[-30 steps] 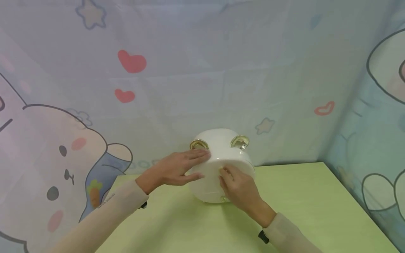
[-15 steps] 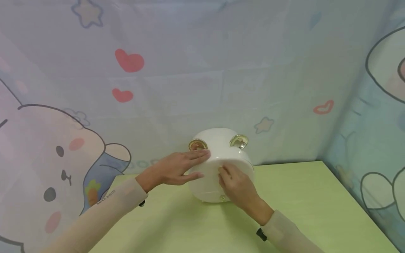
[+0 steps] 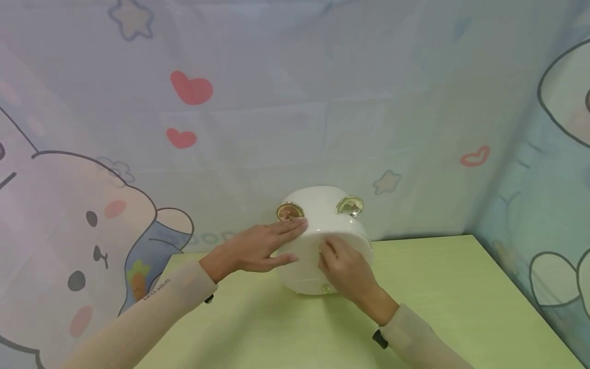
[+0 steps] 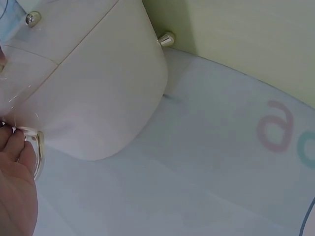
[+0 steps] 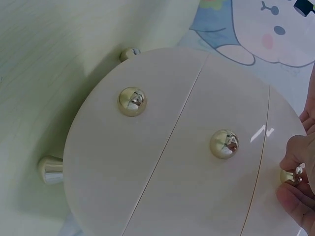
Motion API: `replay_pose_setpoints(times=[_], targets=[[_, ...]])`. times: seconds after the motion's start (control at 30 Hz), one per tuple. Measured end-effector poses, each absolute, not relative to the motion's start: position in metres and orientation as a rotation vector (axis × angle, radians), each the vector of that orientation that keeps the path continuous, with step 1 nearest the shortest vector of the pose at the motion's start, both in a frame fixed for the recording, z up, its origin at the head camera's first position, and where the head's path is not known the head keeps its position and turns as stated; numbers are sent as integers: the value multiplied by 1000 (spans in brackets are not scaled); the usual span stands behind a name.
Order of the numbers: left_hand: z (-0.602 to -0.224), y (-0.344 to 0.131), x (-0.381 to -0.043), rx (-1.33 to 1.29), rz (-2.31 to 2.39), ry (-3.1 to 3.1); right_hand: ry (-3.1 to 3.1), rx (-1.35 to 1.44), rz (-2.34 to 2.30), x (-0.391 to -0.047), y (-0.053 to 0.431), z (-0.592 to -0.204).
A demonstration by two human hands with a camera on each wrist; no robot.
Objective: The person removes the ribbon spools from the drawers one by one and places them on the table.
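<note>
One round white drawer box (image 3: 322, 241) stands on the far part of the green table (image 3: 442, 302), close against the cartoon-printed cloth backdrop (image 3: 295, 102). Its glossy cream face is divided by thin seams into three drawer fronts, each carrying one gold ball knob: the lower knob (image 5: 132, 101), the middle knob (image 5: 224, 143) and the upper knob (image 5: 291, 175), three in all, counted in the right wrist view. Two gold ring handles show on top, the left ring (image 3: 290, 210) and the right ring (image 3: 349, 205). Two short gold feet are visible below, one (image 5: 51, 170) at the near edge and one (image 5: 130, 53) farther round; whether more exist cannot be told. The right hand (image 3: 346, 270) lies over the box face with thumb and fingertips (image 5: 295, 152) pinching the upper knob. The left hand (image 3: 255, 247) is spread flat, fingers straight, pressed against the left side of the box, its fingertips touching the left ring. Both forearms wear pale sleeves. The backdrop bears one large rabbit figure (image 3: 78, 230) at left, plus red hearts and pale stars.
</note>
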State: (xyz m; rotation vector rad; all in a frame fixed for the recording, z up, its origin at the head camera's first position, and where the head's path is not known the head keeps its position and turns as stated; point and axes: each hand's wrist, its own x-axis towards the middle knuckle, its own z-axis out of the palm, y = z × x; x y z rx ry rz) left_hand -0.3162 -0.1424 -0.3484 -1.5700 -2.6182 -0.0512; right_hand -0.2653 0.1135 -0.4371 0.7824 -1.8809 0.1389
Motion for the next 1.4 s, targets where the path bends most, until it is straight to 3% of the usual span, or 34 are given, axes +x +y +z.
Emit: replay_pose_setpoints(times=[1.4], targets=[[-353,-138,-314,-1536,-107,-2684,-1849,784,229,-232,119,-440]])
